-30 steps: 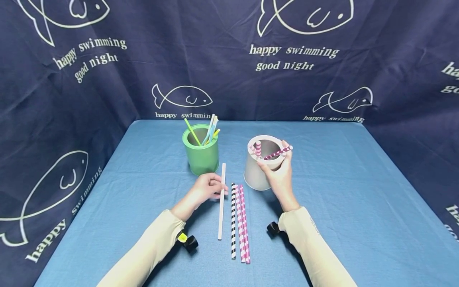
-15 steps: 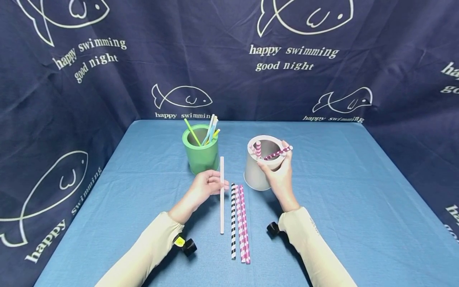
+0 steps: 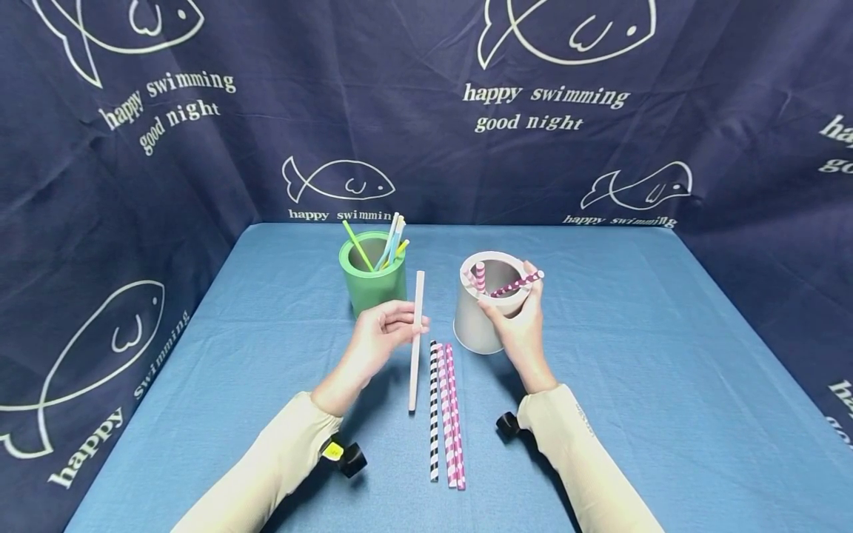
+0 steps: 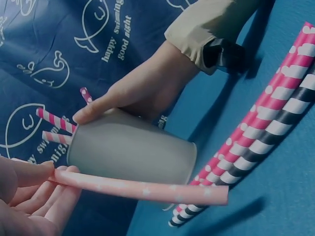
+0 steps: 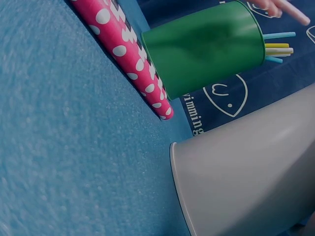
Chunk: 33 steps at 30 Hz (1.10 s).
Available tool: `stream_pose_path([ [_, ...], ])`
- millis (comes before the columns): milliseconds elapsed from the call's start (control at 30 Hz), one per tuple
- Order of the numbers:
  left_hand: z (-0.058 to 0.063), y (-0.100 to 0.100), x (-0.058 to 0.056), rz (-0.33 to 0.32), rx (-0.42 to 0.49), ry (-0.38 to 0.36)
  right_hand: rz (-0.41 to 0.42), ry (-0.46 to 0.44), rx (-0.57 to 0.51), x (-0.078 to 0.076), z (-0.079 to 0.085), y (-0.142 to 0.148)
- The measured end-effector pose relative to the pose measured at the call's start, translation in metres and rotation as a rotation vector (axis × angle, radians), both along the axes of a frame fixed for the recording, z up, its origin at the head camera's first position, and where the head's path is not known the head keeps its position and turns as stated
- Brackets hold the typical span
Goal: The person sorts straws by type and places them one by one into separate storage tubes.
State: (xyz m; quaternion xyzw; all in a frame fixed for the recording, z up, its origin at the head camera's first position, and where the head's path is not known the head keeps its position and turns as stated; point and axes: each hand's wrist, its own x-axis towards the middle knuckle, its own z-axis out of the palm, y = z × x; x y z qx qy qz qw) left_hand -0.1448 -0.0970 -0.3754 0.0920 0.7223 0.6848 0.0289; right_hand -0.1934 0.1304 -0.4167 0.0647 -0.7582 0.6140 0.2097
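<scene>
My left hand pinches a pale pink straw with small white stars between thumb and fingers, held up off the table. In the left wrist view the straw crosses in front of the white bucket. My right hand grips the rim of that white bucket, thumb in front and fingers over the far right side. Several pink and purple patterned straws lean inside it. On the table lie a black-and-white striped straw and pink patterned straws, side by side.
A green bucket stands behind my left hand, with thin green, yellow, white and blue straws leaning in it. Blue cloth covers the table. A dark blue fish-print curtain hangs at the back and sides.
My left hand has lifted the pale pink straw and moved it away from me, toward the buckets. The right hand and white bucket have stayed in place.
</scene>
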Motion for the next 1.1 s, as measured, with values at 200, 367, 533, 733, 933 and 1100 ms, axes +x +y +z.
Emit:
stream_pose_path([
  [200, 0.01, 0.005, -0.001, 0.049, 0.026, 0.12, -0.003, 0.004, 0.007, 0.0, 0.0, 0.001],
  [367, 0.016, 0.01, -0.006, 0.116, 0.052, 0.264, -0.011, 0.009, 0.006, 0.0, 0.0, 0.001],
  [533, 0.024, 0.017, -0.002, 0.133, 0.137, 0.442, -0.003, 0.016, 0.008, 0.0, -0.003, 0.001],
  [733, 0.035, 0.028, 0.005, 0.093, 0.273, 0.781, 0.003, 0.027, 0.008, 0.0, -0.003, 0.0],
  [933, 0.044, 0.045, 0.007, 0.079, 0.345, 1.047, 0.005, 0.023, 0.002, -0.001, -0.003, -0.001],
  [1100, 0.042, 0.058, 0.004, 0.076, 0.318, 1.044, 0.009, 0.017, 0.0, -0.001, -0.003, 0.001],
])
